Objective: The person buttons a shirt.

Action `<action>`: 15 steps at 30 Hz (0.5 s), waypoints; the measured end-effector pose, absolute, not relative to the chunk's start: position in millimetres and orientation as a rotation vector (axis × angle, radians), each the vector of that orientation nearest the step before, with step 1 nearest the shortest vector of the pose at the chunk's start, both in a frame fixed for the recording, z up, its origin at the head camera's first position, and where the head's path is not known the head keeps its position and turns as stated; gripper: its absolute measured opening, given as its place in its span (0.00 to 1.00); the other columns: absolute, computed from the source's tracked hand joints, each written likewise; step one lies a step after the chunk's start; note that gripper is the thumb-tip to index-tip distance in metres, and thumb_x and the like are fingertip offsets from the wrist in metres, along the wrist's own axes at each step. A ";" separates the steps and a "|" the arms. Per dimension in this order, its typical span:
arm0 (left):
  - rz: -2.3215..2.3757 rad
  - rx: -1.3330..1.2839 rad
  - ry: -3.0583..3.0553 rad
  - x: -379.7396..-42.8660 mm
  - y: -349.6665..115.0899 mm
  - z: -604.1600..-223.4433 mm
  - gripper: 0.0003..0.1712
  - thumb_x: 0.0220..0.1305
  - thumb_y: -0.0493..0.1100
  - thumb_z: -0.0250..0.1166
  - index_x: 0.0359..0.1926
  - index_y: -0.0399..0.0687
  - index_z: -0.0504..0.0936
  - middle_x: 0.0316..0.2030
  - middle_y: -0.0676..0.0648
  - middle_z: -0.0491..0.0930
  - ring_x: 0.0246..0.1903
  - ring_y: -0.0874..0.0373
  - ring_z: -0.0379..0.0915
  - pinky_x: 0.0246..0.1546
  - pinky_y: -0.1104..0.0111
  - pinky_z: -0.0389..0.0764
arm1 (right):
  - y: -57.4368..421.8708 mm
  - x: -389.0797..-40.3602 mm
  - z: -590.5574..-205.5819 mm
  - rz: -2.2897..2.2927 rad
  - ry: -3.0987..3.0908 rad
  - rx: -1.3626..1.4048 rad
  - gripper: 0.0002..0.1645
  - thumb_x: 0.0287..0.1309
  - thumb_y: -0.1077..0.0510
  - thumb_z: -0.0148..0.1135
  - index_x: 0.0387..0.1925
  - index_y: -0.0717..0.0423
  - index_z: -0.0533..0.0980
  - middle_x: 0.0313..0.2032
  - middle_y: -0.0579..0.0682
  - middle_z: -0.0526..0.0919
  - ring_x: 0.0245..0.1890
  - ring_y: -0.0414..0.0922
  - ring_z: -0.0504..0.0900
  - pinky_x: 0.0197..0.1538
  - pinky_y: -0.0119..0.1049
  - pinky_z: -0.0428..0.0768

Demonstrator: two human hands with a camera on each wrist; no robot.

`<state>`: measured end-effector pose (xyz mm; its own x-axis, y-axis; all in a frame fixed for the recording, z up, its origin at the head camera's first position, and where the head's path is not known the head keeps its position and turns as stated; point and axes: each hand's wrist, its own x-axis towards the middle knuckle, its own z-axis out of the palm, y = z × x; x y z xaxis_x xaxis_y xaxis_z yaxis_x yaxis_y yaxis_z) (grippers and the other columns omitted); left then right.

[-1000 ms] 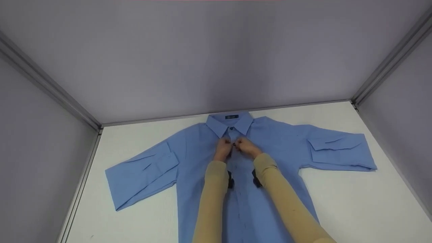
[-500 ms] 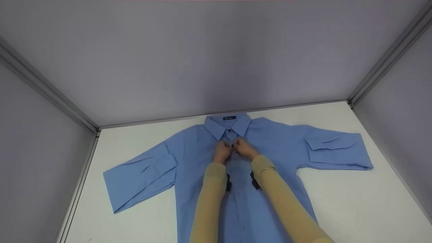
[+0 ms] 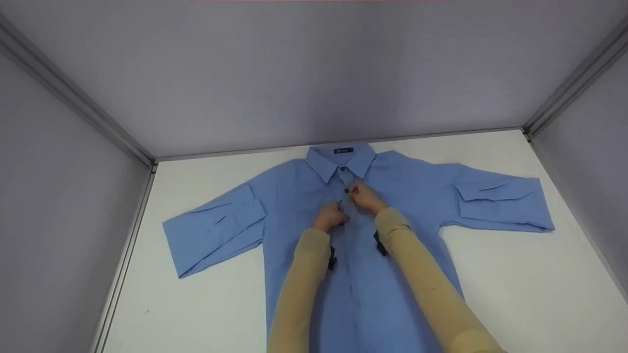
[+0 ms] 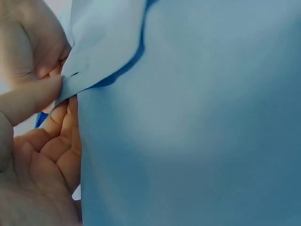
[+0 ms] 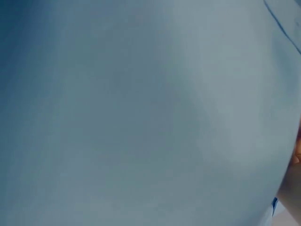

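A blue long-sleeved shirt [image 3: 392, 274] lies front up, collar [image 3: 321, 165] at the far end, sleeves spread and folded. A dark button [image 3: 342, 168] shows at its neck. My right hand [image 3: 365, 197] pinches the front edge by a second dark button [image 3: 346, 190]. Slightly below and left of it, my left hand [image 3: 331, 215] holds the placket. In the left wrist view, the left thumb [image 4: 35, 100] presses on the placket [image 4: 99, 61] near a small buttonhole slit, with curled fingers under it. Cloth fills most of the right wrist view, hiding the right fingertips.
The shirt lies on a white table [image 3: 211, 304]. Grey panels stand behind it [image 3: 274, 73] and on both sides, with metal rails at the corners. Black wrist devices hang under both forearms, close over the shirt.
My left hand has moved down the placket, away from the right hand, which stays by the second button. The head view has shifted, so the shirt sits higher and further right.
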<state>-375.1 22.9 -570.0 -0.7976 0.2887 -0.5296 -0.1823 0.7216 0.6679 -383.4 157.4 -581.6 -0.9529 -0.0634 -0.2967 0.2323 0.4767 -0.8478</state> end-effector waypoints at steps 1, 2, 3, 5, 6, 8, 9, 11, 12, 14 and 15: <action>0.973 0.094 2.296 -368.1 22.8 -552.9 0.23 0.51 0.33 0.61 0.11 0.45 0.56 0.10 0.52 0.53 0.10 0.62 0.46 0.13 0.68 0.56 | 160.4 -384.3 -582.4 -1.463 2.447 0.130 0.04 0.57 0.69 0.42 0.31 0.65 0.65 0.28 0.55 0.68 0.25 0.46 0.64 0.31 0.37 0.65; 0.979 0.108 2.298 -362.0 22.3 -538.7 0.23 0.52 0.32 0.60 0.11 0.46 0.55 0.09 0.53 0.52 0.10 0.63 0.45 0.13 0.70 0.55 | 162.7 -383.1 -582.0 -1.466 2.458 0.084 0.04 0.57 0.68 0.43 0.31 0.64 0.66 0.27 0.55 0.68 0.25 0.46 0.64 0.31 0.38 0.65; 0.985 0.121 2.301 -356.9 21.8 -527.3 0.24 0.53 0.32 0.58 0.11 0.46 0.55 0.09 0.53 0.51 0.10 0.64 0.44 0.13 0.71 0.54 | 167.8 -385.4 -591.0 -1.513 2.463 0.016 0.04 0.58 0.65 0.46 0.30 0.61 0.67 0.26 0.53 0.68 0.24 0.45 0.65 0.30 0.37 0.65; 1.004 0.131 2.304 -349.5 20.7 -511.1 0.24 0.55 0.31 0.57 0.11 0.45 0.54 0.09 0.53 0.50 0.10 0.65 0.44 0.13 0.72 0.54 | 171.8 -383.9 -595.3 -1.508 2.462 -0.057 0.05 0.57 0.63 0.48 0.27 0.59 0.67 0.24 0.51 0.66 0.22 0.44 0.64 0.29 0.37 0.64; 1.007 0.121 2.298 -349.1 20.7 -509.7 0.24 0.56 0.31 0.56 0.11 0.45 0.54 0.09 0.53 0.50 0.10 0.64 0.44 0.14 0.72 0.54 | 173.4 -382.2 -596.7 -1.522 2.450 -0.106 0.06 0.57 0.62 0.49 0.25 0.57 0.66 0.22 0.49 0.65 0.21 0.43 0.62 0.27 0.36 0.63; 1.008 0.119 2.310 -348.9 20.8 -512.1 0.23 0.56 0.31 0.56 0.11 0.45 0.54 0.09 0.53 0.48 0.10 0.64 0.46 0.14 0.72 0.55 | 172.1 -376.9 -592.2 -1.490 2.445 -0.151 0.09 0.56 0.63 0.49 0.22 0.58 0.64 0.19 0.49 0.62 0.18 0.42 0.60 0.25 0.35 0.61; 0.998 0.124 2.324 -350.7 21.4 -519.3 0.23 0.55 0.31 0.57 0.11 0.45 0.54 0.09 0.53 0.49 0.10 0.63 0.46 0.14 0.72 0.55 | 171.7 -375.5 -591.0 -1.454 2.442 -0.137 0.09 0.56 0.64 0.49 0.21 0.58 0.63 0.18 0.49 0.62 0.18 0.41 0.59 0.25 0.36 0.60; 0.960 0.129 2.355 -354.9 23.3 -533.6 0.23 0.54 0.31 0.57 0.11 0.46 0.54 0.09 0.53 0.49 0.10 0.63 0.46 0.13 0.72 0.54 | 167.2 -368.2 -578.0 -1.343 2.441 -0.118 0.10 0.54 0.67 0.47 0.19 0.61 0.62 0.17 0.50 0.61 0.17 0.42 0.58 0.24 0.37 0.60; 0.936 0.133 2.372 -357.3 24.7 -540.7 0.23 0.53 0.31 0.56 0.11 0.47 0.54 0.09 0.53 0.50 0.10 0.63 0.45 0.13 0.72 0.53 | 168.0 -367.9 -580.5 -1.317 2.442 -0.145 0.11 0.53 0.67 0.47 0.18 0.61 0.61 0.16 0.51 0.60 0.16 0.42 0.57 0.23 0.37 0.60; 0.888 0.137 2.405 -361.7 27.8 -553.9 0.22 0.51 0.30 0.56 0.11 0.47 0.54 0.10 0.53 0.50 0.11 0.62 0.44 0.12 0.71 0.52 | 171.0 -368.1 -592.1 -1.297 2.458 -0.216 0.11 0.54 0.66 0.46 0.18 0.59 0.63 0.16 0.50 0.61 0.15 0.42 0.59 0.22 0.36 0.61; 0.864 0.141 2.426 -363.4 29.1 -559.7 0.21 0.50 0.30 0.56 0.11 0.47 0.55 0.10 0.52 0.51 0.11 0.62 0.44 0.12 0.71 0.52 | 175.6 -371.3 -607.3 -1.313 2.473 -0.272 0.10 0.55 0.64 0.47 0.19 0.58 0.64 0.16 0.49 0.63 0.16 0.41 0.60 0.22 0.35 0.61</action>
